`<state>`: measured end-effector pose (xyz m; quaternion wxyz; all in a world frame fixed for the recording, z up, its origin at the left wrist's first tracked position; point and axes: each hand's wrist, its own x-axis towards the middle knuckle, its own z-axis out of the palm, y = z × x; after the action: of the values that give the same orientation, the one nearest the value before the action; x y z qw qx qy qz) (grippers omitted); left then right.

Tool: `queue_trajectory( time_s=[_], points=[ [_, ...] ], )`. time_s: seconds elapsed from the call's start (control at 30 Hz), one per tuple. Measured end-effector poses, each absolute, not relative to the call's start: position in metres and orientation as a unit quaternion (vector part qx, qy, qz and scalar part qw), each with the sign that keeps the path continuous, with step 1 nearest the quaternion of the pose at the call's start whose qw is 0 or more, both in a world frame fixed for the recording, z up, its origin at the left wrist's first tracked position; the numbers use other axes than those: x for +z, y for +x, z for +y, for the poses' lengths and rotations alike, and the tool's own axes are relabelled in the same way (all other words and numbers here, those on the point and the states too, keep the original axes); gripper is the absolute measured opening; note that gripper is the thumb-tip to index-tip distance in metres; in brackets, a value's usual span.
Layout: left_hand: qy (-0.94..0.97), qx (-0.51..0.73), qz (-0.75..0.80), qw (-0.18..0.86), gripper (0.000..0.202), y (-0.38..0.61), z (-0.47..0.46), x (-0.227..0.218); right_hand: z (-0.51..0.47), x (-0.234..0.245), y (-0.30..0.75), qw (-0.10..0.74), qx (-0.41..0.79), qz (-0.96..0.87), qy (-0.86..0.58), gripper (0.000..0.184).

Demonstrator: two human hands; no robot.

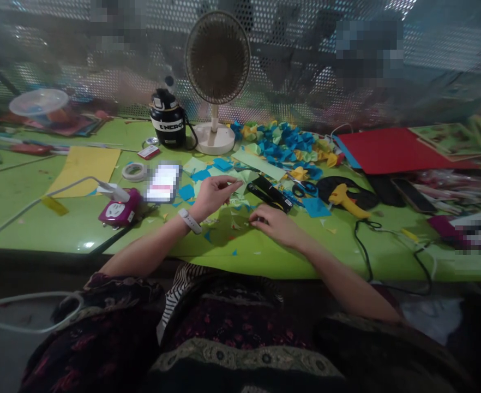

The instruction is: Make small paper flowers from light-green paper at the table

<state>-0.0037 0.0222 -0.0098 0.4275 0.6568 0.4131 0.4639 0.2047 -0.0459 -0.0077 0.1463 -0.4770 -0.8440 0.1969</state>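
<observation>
Patterned clothing [232, 327] nearest; left hand [211, 197] pinches green paper [246, 176], right hand [278, 225] unclear.

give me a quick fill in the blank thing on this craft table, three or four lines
1. The left hand pinches a piece of light ____ paper.
2. The glue gun lying to the right of the right hand is ____.
3. Behind the hands, beside the black bottle, stands a white ____.
4. The big sheet near the right end of the table is ____.
Missing words: green; yellow; fan; red.
</observation>
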Motion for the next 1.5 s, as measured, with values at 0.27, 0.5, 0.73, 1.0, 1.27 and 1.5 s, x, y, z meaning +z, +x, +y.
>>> queue_trajectory(
  time_s=[0.27,0.5,0.73,1.0,1.27,1.5],
  points=[
    [0.56,0.382,0.41,0.61,0.02,0.005,0.011,-0.013,-0.027,0.02,0.203,0.194,0.138,-0.826,-0.511,0.014],
    [0.518,0.404,0.353,0.666,0.025,0.005,0.015,-0.025,-0.018,0.013,0.198,0.19,0.063,-0.838,-0.507,0.016],
    [0.455,0.419,0.342,0.708,0.037,0.005,0.016,-0.024,-0.021,0.017,0.193,0.214,0.07,-0.819,-0.528,0.017],
    [0.392,0.458,0.342,0.721,0.031,0.007,0.014,-0.018,-0.028,0.005,0.191,0.403,0.075,-0.74,-0.533,0.016],
    [0.386,0.47,0.329,0.722,0.029,0.008,0.011,-0.019,-0.031,-0.005,0.181,0.383,0.0,-0.769,-0.511,0.022],
    [0.401,0.478,0.314,0.716,0.034,0.009,0.009,-0.019,-0.032,-0.001,0.184,0.396,-0.005,-0.77,-0.5,0.023]
  ],
)
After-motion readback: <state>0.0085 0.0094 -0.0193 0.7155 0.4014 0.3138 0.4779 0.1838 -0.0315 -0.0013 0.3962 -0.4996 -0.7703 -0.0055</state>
